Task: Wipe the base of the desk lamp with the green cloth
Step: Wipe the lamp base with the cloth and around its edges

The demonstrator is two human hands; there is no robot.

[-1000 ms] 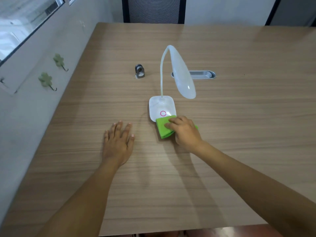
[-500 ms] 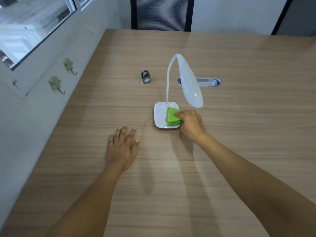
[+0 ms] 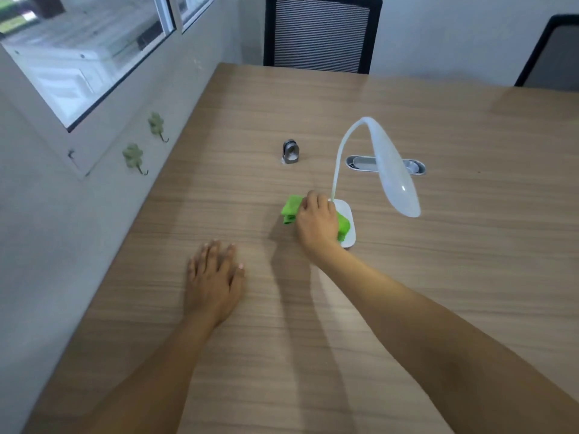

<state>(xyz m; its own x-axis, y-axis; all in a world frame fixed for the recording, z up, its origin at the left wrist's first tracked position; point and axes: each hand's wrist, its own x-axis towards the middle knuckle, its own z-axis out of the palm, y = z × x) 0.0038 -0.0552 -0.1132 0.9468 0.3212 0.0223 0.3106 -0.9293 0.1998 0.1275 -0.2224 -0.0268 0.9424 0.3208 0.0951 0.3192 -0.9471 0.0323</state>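
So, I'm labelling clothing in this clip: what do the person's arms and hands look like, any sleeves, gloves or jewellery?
Both forearms are bare right to the frame edge: no sleeves show. The left hand and right hand wear no gloves, and no rings, watch or bracelet can be seen.

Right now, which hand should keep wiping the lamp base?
Right. The right hand already presses the green cloth on the lamp base. The left hand lies flat on the table, apart from both.

A single wide-angle head camera looks forward and steeply down from close above the near edge of the desk [image 3: 438, 292], taking in both forearms, the far chair [image 3: 319, 36] and the left-hand wall [image 3: 47, 245].
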